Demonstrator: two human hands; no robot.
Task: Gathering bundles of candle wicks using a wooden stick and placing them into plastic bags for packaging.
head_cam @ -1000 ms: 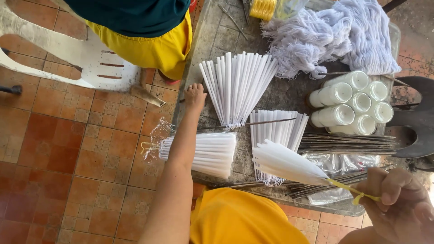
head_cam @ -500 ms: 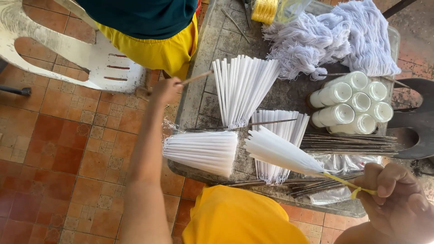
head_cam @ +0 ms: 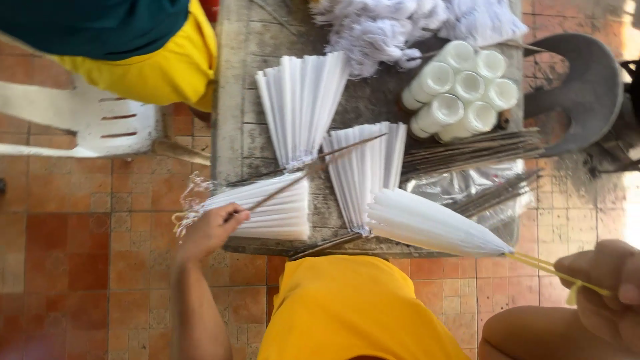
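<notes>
A folded paper fan (head_cam: 437,222) is sticking out over the near edge of the table (head_cam: 233,100), with a flat paper bundle (head_cam: 270,210) lying to its left. Behind them two more fans (head_cam: 301,107) are lying side by side. The cups (head_cam: 460,90) are sitting behind the sticks (head_cam: 467,152), on the right.

Count from my seat: four white pleated paper fans (head_cam: 303,107), one of them on the yellow stick in my right-hand fingers (head_cam: 617,293). Seven white cups (head_cam: 460,90). One plastic chair (head_cam: 80,123).
</notes>
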